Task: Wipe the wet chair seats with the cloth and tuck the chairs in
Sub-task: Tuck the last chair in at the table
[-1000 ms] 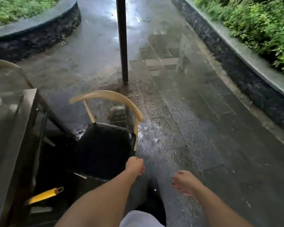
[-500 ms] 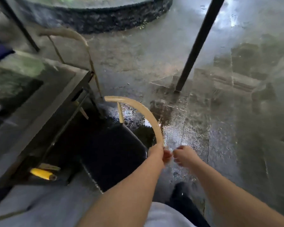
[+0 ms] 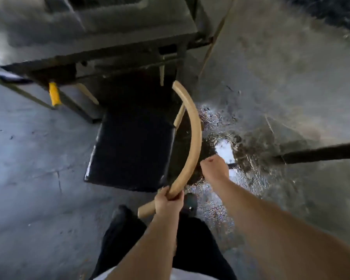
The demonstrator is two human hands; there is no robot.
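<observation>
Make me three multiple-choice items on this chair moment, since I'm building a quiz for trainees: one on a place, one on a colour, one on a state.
1. Where does the left hand grip the chair?
A. the seat edge
B. the curved wooden backrest, near its lower end
C. a chair leg

2. What colour is the chair seat?
A. black
B. red
C. white

3. What state is the right hand in?
A. holding a cloth
B. flat on the seat
C. curled, holding nothing visible

Answers: 1 B, its fingers wrap the bent rail. 2 A, the glossy pad is black. 3 C, it is a fist beside the rail over the puddle.
</observation>
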